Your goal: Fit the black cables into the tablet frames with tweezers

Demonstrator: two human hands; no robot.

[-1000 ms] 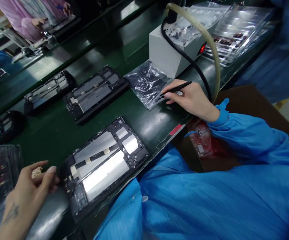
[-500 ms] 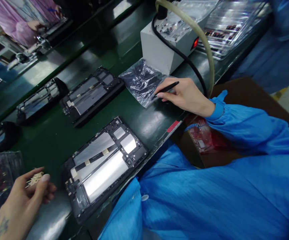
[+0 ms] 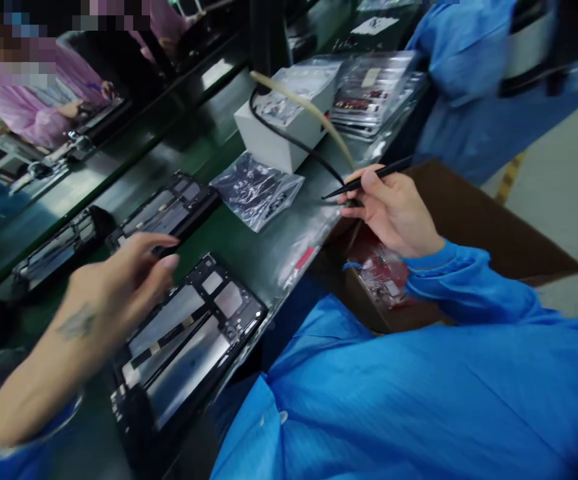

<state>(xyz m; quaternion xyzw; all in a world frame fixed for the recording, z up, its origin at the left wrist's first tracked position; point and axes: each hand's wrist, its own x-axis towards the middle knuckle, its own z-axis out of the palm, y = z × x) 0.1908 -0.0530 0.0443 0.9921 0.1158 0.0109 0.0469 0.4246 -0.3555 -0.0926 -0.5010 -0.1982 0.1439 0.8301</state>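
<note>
Left hand [image 3: 123, 277] moved over tablet [image 3: 189, 340], blurred.

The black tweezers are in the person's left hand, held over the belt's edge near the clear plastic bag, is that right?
Not quite. The head view shows the black tweezers in the right hand, not the left. The left hand hovers over the open tablet on the green belt. The rest holds: the tweezers are over the belt's edge, near the clear plastic bag.
</note>
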